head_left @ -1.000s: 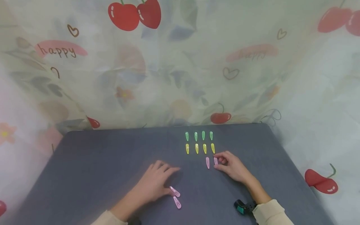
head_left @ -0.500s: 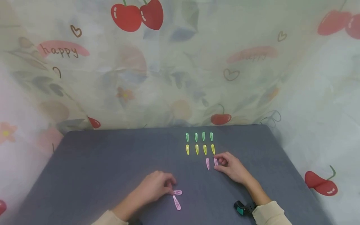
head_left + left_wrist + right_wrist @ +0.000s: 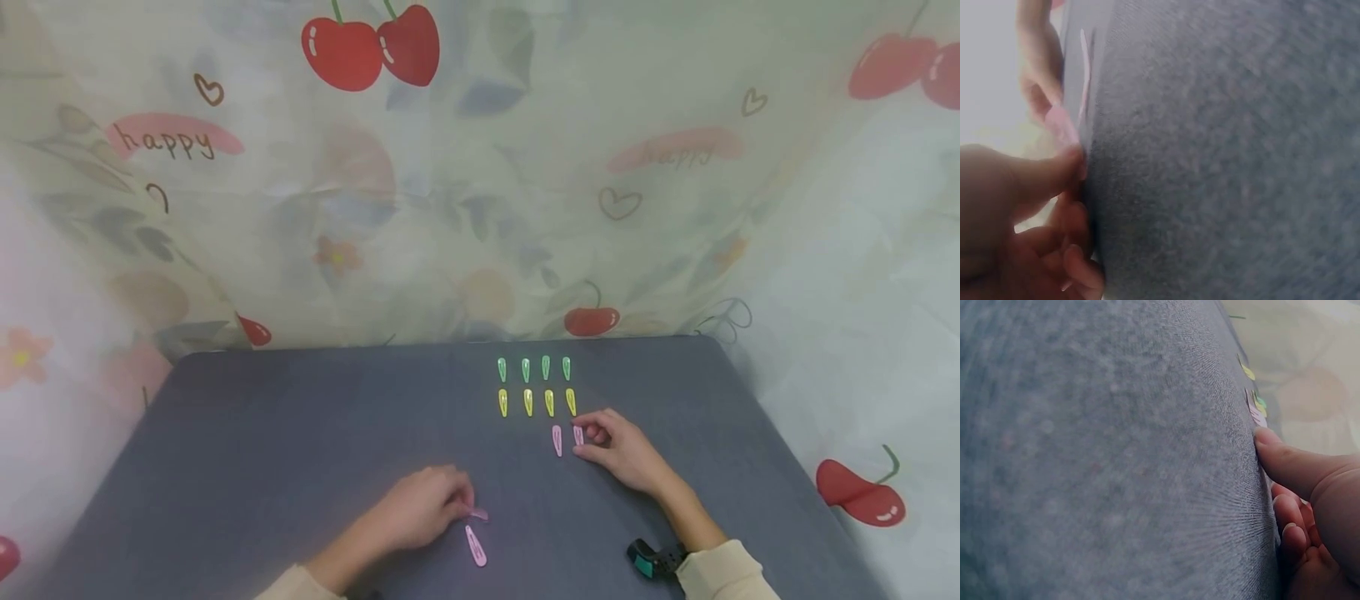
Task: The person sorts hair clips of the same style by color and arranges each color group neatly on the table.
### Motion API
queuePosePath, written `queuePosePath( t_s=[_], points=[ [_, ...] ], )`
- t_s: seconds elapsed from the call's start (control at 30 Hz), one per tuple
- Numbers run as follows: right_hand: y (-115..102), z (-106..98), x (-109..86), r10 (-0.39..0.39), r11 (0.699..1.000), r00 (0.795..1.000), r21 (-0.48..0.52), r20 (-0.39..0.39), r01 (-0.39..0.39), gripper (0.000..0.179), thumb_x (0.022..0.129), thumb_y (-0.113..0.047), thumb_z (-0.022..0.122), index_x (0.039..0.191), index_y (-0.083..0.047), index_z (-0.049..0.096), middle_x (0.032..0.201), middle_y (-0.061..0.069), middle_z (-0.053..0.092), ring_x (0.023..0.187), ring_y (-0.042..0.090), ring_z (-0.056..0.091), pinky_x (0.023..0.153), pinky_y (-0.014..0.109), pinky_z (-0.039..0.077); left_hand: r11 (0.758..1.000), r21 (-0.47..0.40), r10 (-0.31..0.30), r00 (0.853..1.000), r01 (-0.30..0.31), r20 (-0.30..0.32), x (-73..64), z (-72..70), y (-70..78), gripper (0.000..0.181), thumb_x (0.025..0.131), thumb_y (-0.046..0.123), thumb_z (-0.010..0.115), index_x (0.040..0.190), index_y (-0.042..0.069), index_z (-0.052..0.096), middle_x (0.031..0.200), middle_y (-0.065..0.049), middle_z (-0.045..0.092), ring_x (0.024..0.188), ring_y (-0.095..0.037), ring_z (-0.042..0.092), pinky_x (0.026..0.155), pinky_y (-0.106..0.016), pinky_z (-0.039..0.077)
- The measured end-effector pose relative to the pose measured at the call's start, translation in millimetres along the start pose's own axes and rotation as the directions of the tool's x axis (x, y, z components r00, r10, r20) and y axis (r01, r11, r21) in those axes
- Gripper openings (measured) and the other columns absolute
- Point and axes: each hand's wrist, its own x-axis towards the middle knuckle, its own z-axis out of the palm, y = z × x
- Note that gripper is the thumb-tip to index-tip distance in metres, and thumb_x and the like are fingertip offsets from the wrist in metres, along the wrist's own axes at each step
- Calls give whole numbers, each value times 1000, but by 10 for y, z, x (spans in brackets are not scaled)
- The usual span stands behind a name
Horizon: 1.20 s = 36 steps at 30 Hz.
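Observation:
My left hand [image 3: 427,508] pinches a pink snap hair clip [image 3: 1061,126] between thumb and fingers, just over the table. A second pink hair clip [image 3: 476,547] lies on the cloth just below that hand. Farther right, my right hand [image 3: 628,452] holds a pink hair clip [image 3: 578,436] by its two ends, thumb at the near end and a finger at the far end, against the table. Beside it on the left lies another pink clip [image 3: 557,441]. The right wrist view hides the held clip behind the thumb [image 3: 1279,453].
Yellow hair clips [image 3: 528,403] form a row beyond the pink ones, with a row of green hair clips [image 3: 526,370] behind them. The dark grey table [image 3: 300,433] ends at a curtain [image 3: 420,250] printed with cherries. A black band [image 3: 656,560] is on the right wrist.
My left hand has drawn its fingers together on one pink clip, turned it away from the other and lifted it slightly. The right hand has stayed at its clip.

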Motion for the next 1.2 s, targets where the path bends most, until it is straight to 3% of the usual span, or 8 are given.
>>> queuePosePath(
  t_s=[0.23,0.33,0.4,0.57,0.8,0.93,1.1,1.2],
  points=[
    [10,-2,-1,1,1000,1000,-1,8,-1,39,88,-27,81,123,-15,70,96,-3,58,86,7,54,77,24,46,997,-63,-43,998,41,-37,105,-53,18,13,99,25,65,89,22,58,82,12,56,73,-4,52,67,-26,44],
    [13,0,-2,6,1000,1000,-3,3,-6,38,88,-27,81,123,-15,70,96,-4,58,86,6,54,77,24,46,996,-83,-34,997,28,-66,167,-95,31,10,101,23,63,93,21,57,84,9,58,75,-6,53,68,-27,45],
    [13,1,2,10,1000,1000,-1,-3,-10,38,88,-26,81,123,-16,70,96,-4,59,86,6,54,77,24,46,996,-85,-12,996,5,-83,202,-120,41,2,102,20,61,102,20,59,91,7,62,82,-9,58,73,-30,50],
    [1,0,5,5,1000,1000,16,-11,-5,38,87,-25,82,122,-16,71,96,-4,59,85,6,54,77,24,47,996,-89,16,994,-26,-105,270,-167,69,18,103,15,57,119,22,62,107,5,67,99,-14,64,89,-40,54],
    [13,12,-10,-7,1000,1000,4,-11,7,38,88,-26,81,122,-16,70,96,-4,58,85,5,53,77,24,46,979,-203,-22,999,12,-45,379,-185,153,3,105,17,52,108,17,54,83,8,56,74,-6,53,70,-25,45],
    [3,14,-19,-13,1000,1000,18,-15,14,38,88,-25,81,122,-14,71,95,-3,59,85,7,54,77,24,46,958,-287,-18,999,8,-34,467,-187,215,2,104,14,53,104,13,52,81,6,61,66,-6,51,62,-25,43],
    [2,14,-10,-16,1000,1000,17,-21,16,38,88,-24,81,123,-14,70,95,-3,58,85,6,53,77,24,46,917,-395,-70,997,56,-23,668,-159,235,4,103,17,56,101,15,54,80,4,63,64,-9,50,61,-26,42],
    [1,23,-8,-9,1000,1000,18,-29,10,38,87,-23,81,122,-14,71,95,-3,58,85,6,53,77,24,46,911,-406,-85,996,67,-28,804,-116,215,5,101,18,59,97,18,58,79,4,64,66,-10,52,63,-26,43]
  ],
)
